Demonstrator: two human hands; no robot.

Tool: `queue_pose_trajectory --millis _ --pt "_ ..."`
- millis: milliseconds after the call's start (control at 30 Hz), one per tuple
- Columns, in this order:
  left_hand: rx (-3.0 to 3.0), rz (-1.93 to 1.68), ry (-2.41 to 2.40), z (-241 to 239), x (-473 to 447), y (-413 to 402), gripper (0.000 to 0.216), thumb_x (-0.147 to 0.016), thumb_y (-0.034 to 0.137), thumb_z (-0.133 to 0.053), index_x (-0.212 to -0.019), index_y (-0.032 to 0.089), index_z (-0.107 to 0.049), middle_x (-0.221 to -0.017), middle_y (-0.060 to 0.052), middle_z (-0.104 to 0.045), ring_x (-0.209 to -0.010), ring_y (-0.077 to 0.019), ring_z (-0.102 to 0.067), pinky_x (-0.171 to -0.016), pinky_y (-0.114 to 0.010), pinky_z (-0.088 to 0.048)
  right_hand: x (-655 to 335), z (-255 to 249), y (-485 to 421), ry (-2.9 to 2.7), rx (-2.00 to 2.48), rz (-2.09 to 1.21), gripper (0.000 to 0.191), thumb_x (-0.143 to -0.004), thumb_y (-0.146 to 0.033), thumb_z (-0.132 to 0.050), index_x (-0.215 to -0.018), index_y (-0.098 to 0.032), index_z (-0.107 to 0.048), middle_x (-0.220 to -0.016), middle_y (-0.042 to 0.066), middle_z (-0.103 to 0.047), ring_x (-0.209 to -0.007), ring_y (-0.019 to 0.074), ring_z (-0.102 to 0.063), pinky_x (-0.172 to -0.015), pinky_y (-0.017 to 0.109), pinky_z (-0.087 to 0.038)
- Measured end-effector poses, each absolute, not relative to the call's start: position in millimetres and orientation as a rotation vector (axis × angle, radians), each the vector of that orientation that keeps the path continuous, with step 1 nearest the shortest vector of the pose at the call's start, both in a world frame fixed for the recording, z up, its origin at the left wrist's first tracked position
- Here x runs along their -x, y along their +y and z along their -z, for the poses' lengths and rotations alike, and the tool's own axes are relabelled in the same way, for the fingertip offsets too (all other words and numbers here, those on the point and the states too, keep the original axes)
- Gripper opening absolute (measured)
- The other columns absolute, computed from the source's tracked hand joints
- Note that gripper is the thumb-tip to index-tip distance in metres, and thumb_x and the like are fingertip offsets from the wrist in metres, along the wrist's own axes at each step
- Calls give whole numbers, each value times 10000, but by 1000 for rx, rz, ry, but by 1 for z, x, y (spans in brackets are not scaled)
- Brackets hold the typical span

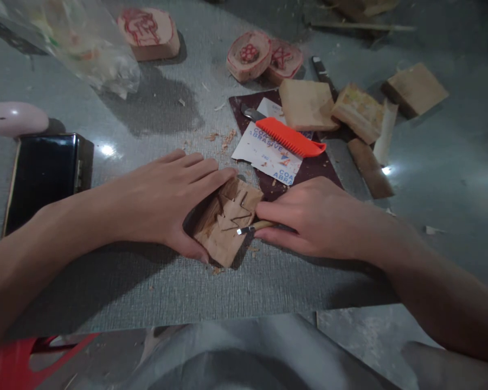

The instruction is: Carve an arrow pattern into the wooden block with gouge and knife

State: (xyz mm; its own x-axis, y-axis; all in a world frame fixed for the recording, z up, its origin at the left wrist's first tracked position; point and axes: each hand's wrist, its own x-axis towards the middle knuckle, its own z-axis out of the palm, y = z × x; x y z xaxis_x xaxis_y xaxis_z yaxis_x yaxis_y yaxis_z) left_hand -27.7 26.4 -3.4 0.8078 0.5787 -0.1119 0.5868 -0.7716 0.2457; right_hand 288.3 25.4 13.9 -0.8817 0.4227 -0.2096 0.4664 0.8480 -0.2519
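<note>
While the left hand lies around the wood block, its thumb presses the near side and its pointing finger reaches the far end; the other fingers rest spread out, not curled; this grip seems meant to stop the block from sliding. The block lies on the table, between the two hands, with thin dark cuts on top; it sits at a slant, maybe so the right hand can get at it easily. That hand has its fingers curled tight around a small tool; the shiny tip points left over the block, and I cannot tell if it touches the wood.

Just past the hands, a white paper lies on a dark red sheet; an orange knife rests on the paper, and a pale block covers one edge; the right hand is close to these things, so they might get in its way. A black box sits by the left arm, with a pink oval thing behind it; a plastic bag is farther back.
</note>
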Motion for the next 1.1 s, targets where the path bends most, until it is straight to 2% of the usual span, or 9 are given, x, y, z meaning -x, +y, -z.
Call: queue_pose_trajectory --millis 167,367,533,733,867,1100 --pt "-2757 48 876 5 29 27 1333 -748 1040 -835 -1705 146 -589 -1506 -232 -765 -1367 -480 -729 -1227 -580 -542 -288 -13 26 2889 -703 436 363 -1248 -471 -507 -1072 -232 -715 -747 8 -716 -598 180 -537 -637 351 -216" --pt "-2716 5 891 5 29 27 1293 -784 1038 -802 -1695 139 -625 -1481 -232 -781 -1353 -473 -736 -1230 -578 -543 -288 -14 25 2901 -702 436 364 -1246 -470 -511 -1056 -231 -709 -738 4 -704 -597 182 -529 -636 351 -213" --pt "-2733 74 893 3 28 27 1345 -785 1087 -738 -1713 122 -604 -1480 -259 -778 -1324 -499 -736 -1182 -609 -560 -287 -15 25 2885 -702 465 364 -1246 -463 -497 -1074 -228 -717 -756 14 -717 -606 186 -529 -645 355 -224" --pt "-2746 63 897 4 27 27 1333 -818 1095 -702 -1711 110 -599 -1485 -265 -774 -1337 -492 -738 -1189 -584 -551 -288 -14 24 2871 -705 455 357 -1240 -464 -512 -1039 -232 -694 -752 14 -702 -608 188 -502 -647 356 -211" --pt "-2746 56 882 4 26 27 1287 -893 1080 -626 -1701 78 -593 -1468 -280 -771 -1338 -491 -733 -1177 -591 -557 -285 -20 24 2802 -701 491 341 -1250 -444 -503 -1065 -222 -684 -796 35 -722 -639 197 -521 -663 359 -216" --pt "-2742 53 894 4 26 27 1291 -873 1092 -639 -1683 88 -610 -1425 -260 -779 -1319 -480 -739 -1186 -584 -556 -283 -21 24 2768 -724 487 370 -1266 -485 -478 -1101 -220 -678 -808 34 -717 -654 205 -524 -674 365 -221"
